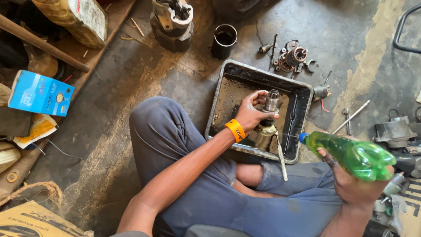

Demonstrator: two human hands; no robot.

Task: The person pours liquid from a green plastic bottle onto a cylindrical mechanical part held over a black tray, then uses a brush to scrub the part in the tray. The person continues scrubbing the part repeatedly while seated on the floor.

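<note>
The fingers of the left hand (251,113) are curled and pinching a grey, oily cylindrical metal motor part (270,105), held upright by its upper end; the thumb sits on the near side and the fingertips wrap the far side. That wrist wears an orange wristband (235,130). The part hangs over the middle of a dirty rectangular black metal tray (218,93) holding dark liquid, and its brassy lower end dips towards the liquid. A thin light-coloured brush handle (281,157) leans on the tray's near rim just beside the part.

The fingers of the right hand (351,180) are closed around a translucent green plastic bottle (353,156), lying tilted, with its blue cap (303,138) aimed at the part and near the tray's right rim, apart from the part itself.

Further out on the grey concrete floor (131,79) lie a black metal cup (224,41), a copper-wound armature (293,58), a spanner (346,120) and a blue cardboard box (39,93). The person sits cross-legged in blue-grey trousers (175,145).
</note>
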